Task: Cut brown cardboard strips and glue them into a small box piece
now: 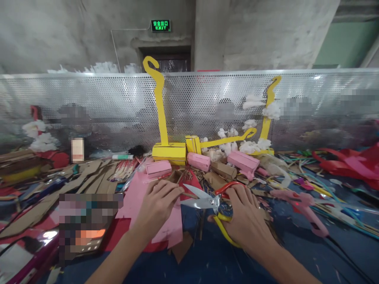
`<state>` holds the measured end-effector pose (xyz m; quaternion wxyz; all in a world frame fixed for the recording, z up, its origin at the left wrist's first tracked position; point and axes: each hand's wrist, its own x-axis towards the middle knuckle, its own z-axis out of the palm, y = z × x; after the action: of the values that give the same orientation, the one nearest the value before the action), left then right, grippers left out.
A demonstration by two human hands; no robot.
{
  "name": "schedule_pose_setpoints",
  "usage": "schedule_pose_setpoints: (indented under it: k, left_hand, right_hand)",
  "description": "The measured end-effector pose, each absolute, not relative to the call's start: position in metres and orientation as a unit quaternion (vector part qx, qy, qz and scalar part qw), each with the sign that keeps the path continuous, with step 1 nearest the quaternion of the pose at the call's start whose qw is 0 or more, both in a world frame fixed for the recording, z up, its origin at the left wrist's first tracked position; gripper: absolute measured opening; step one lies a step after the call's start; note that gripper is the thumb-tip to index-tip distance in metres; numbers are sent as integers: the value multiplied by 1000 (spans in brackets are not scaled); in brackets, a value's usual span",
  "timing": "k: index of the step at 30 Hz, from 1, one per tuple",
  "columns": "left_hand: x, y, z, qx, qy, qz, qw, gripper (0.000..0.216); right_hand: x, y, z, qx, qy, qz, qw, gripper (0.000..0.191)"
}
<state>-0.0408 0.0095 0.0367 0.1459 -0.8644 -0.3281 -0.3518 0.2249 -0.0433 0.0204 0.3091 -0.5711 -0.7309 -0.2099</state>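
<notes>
My right hand (247,221) is wrapped round the red and yellow handles of a pair of scissors (204,201), whose steel blades stand open and point left. My left hand (158,205) lies on a pink paper sheet (168,228), fingers curled and pinching its edge right beside the blades. A red paper piece (192,183) sits just behind the blades. Pink cardboard boxes (158,167) lie a little further back.
Yellow cardboard hook figures on box bases (168,152) stand against a perforated metal screen (89,106). Brown cardboard strips (89,181) cover the left side, a pink glue gun (304,205) lies at right, red ribbons (349,161) at far right, a blurred device (85,221) at front left.
</notes>
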Motion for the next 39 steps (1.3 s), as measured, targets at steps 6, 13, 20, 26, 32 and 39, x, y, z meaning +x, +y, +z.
schedule_pose_setpoints:
  k: [6, 13, 20, 26, 32, 39]
  left_hand:
    - [-38, 8, 37, -862, -319, -358, 162, 15]
    - [-38, 7, 38, -865, -311, -364, 151, 14]
    - [-40, 7, 39, -853, -319, -384, 150, 11]
    - [-42, 11, 38, -852, -333, -380, 137, 14]
    - [-43, 12, 32, -828, -380, -406, 70, 16]
    - [-27, 7, 32, -712, -404, -457, -349, 23]
  right_hand:
    - [227, -42, 17, -574, -733, -211, 297, 44]
    - [229, -40, 16, -573, -737, -200, 298, 41]
    - [231, -41, 18, -572, -738, -180, 309, 35]
    - [230, -37, 19, -581, -715, -109, 375, 34]
    - [227, -33, 18, -527, -670, 168, 495, 25]
    - [227, -24, 8, -495, -622, 314, 520, 33]
